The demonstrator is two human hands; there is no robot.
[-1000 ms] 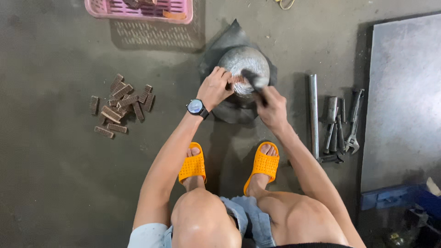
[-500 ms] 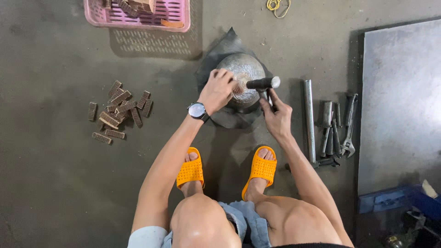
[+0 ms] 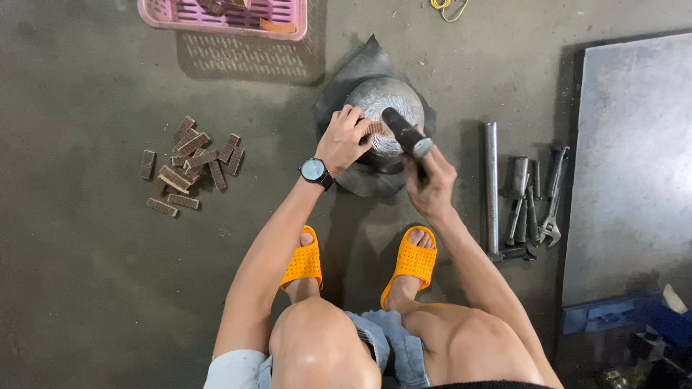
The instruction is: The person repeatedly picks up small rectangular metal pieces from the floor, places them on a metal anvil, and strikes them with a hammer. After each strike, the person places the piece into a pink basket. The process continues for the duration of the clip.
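Note:
I squat over a rounded grey metal dome [image 3: 382, 97] that rests on a dark rubber sheet [image 3: 360, 65] on the concrete floor. My left hand [image 3: 344, 138], with a wristwatch, pinches a small brown ridged piece [image 3: 373, 130] against the dome's near side. My right hand [image 3: 431, 180] grips the handle of a hammer [image 3: 405, 132], whose dark head lies over the dome just right of the piece. The part of the piece under my fingers is hidden.
A pile of several brown ridged pieces [image 3: 189, 162] lies to the left. A pink plastic basket [image 3: 225, 16] sits at the top edge. A steel pipe [image 3: 491, 187], sockets and an adjustable wrench [image 3: 553, 198] lie to the right, beside a grey metal plate [image 3: 634, 166]. My orange sandals [image 3: 407, 261] are near.
The hammer rose off the dome, swung out to the right, and now its head has come back over the dome. My left hand has stayed on the piece.

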